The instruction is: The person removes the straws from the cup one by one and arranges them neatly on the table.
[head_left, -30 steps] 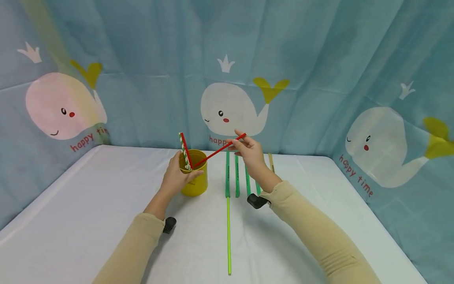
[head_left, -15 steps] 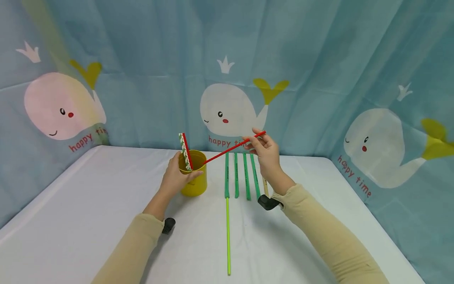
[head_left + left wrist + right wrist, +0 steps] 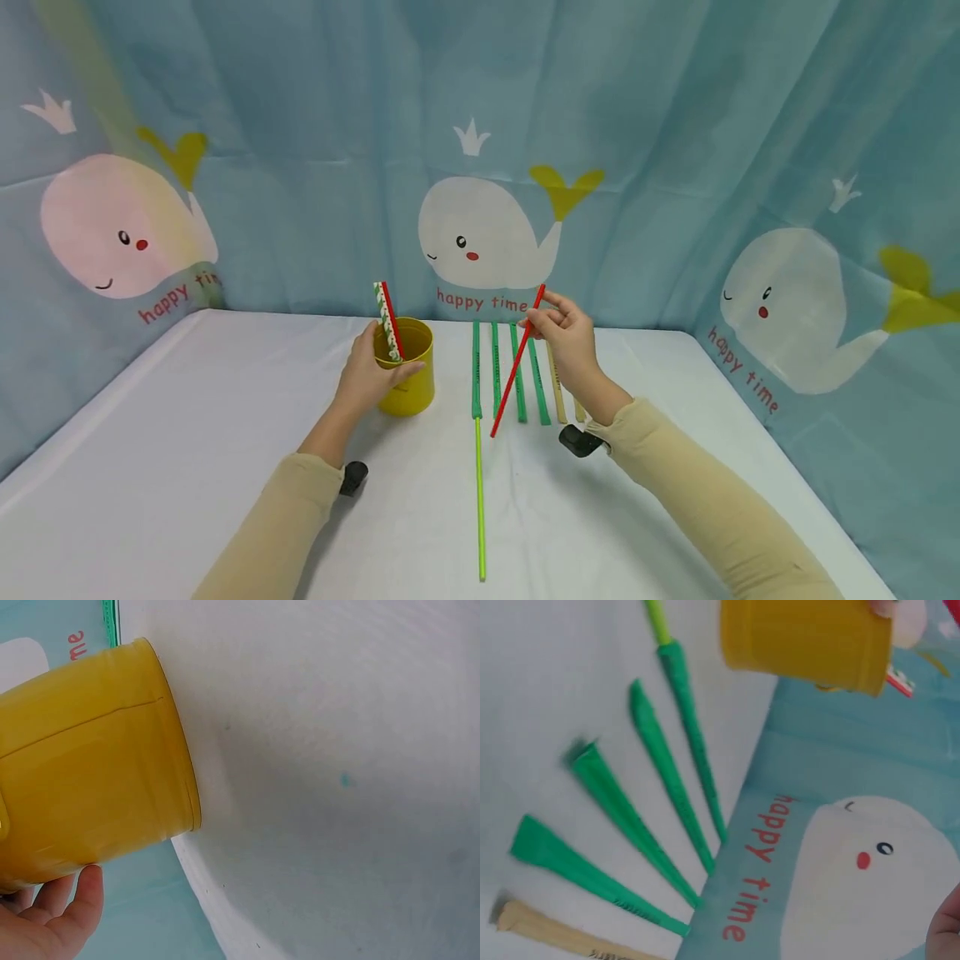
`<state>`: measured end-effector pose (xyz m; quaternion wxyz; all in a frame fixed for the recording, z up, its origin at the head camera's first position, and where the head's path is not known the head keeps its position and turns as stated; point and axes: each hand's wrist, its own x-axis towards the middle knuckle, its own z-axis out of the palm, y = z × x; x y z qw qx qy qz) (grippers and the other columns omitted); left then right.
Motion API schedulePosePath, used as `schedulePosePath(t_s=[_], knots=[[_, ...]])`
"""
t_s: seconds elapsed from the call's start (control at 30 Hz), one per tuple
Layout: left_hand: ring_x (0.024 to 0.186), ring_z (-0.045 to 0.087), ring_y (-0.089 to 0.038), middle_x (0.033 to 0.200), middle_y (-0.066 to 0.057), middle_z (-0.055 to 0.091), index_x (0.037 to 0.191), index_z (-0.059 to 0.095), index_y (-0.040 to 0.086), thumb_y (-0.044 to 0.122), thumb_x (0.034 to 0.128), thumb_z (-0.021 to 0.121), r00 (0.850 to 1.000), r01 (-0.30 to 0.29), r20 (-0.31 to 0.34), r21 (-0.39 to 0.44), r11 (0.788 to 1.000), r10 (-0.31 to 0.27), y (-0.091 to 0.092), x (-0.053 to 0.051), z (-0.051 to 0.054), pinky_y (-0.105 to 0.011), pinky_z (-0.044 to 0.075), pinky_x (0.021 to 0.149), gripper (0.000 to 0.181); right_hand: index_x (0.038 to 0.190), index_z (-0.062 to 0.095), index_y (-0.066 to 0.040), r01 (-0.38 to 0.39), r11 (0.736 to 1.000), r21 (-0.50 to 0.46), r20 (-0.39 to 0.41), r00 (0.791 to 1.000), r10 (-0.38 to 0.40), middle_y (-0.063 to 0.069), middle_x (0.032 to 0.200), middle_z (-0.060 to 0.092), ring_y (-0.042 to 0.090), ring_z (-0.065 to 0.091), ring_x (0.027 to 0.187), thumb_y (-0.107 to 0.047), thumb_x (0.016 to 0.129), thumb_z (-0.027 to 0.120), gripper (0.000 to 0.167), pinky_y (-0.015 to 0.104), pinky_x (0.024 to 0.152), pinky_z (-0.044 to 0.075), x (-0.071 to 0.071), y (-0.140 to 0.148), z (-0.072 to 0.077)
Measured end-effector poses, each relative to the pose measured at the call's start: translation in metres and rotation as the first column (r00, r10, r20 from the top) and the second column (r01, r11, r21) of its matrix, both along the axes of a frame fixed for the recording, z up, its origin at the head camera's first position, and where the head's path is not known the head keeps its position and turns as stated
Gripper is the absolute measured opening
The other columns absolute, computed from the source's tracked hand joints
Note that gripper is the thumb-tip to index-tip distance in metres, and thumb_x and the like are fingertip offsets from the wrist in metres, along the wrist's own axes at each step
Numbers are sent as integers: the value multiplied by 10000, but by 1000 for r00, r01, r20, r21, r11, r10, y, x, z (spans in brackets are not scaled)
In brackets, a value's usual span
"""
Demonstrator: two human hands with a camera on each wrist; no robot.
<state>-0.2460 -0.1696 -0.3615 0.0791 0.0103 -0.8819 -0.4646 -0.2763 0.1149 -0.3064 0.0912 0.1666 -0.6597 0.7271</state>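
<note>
My left hand (image 3: 366, 379) holds the yellow bucket (image 3: 411, 392) by its left side, the thumb lying along the rim. From the bucket lean a green-and-white patterned stick (image 3: 387, 321) and a red one beside it. The fingertips of my right hand (image 3: 570, 337) pinch a thin red stick (image 3: 513, 371) near its top, slanting down to the left over the table. Behind it lie several narrow green paper-wrapped sticks (image 3: 476, 367). In the left wrist view, my fingers (image 3: 86, 900) curl against the bucket wall. The right wrist view shows only a scrap of red at its corner.
A long lime-green stick (image 3: 481, 500) lies in line with the leftmost green wrapper, toward me. Two tan wrapped sticks (image 3: 557, 392) lie right of the green row. A white cloth (image 3: 187, 467) covers the table; a blue whale-print curtain (image 3: 337, 208) stands behind.
My right hand has drawn the red stick out of the bucket and to the right, and its lower end has swung down over the green row. The left hand still holds the bucket.
</note>
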Motion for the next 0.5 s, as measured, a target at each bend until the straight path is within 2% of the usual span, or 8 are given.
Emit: schedulePosePath(t_s=[0.13, 0.27, 0.4, 0.5], knots=[[1363, 277, -430, 1528, -259, 194, 1542, 75, 35, 484, 825, 746, 1000, 17, -11, 12, 1000, -17, 1, -1, -1, -605, 262, 1096, 1080, 1368, 453, 11, -23, 998, 50, -11, 1000, 24, -65, 757, 672, 129, 634, 748, 1, 952, 595, 440, 240, 730, 522, 4, 5, -9], [1348, 297, -419, 1513, -251, 220, 1538, 95, 36, 479, 822, 751, 1000, 13, -26, 23, 1000, -13, 2, -1, 1, -602, 273, 1092, 1067, 1301, 534, 45, -48, 989, 142, -37, 998, 54, -32, 787, 659, 180, 635, 787, -21, 958, 594, 355, 239, 737, 528, 7, 9, -19], [1364, 280, -416, 1523, -249, 212, 1540, 82, 27, 479, 822, 750, 1000, 3, -13, 14, 1000, -3, 1, 0, 0, -597, 270, 1096, 1080, 1218, 585, 94, -117, 957, 264, 1, 993, 121, 24, 834, 656, 231, 649, 823, -30, 957, 598, 289, 239, 746, 547, 13, 11, -31], [1371, 269, -417, 1533, -244, 201, 1544, 69, 33, 486, 822, 747, 1000, -1, -9, 16, 1000, 1, -1, 0, 0, -597, 265, 1099, 1089, 1208, 583, 98, -175, 931, 319, 26, 984, 176, 54, 852, 652, 195, 650, 808, -8, 938, 616, 292, 247, 748, 550, 18, 12, -39]])
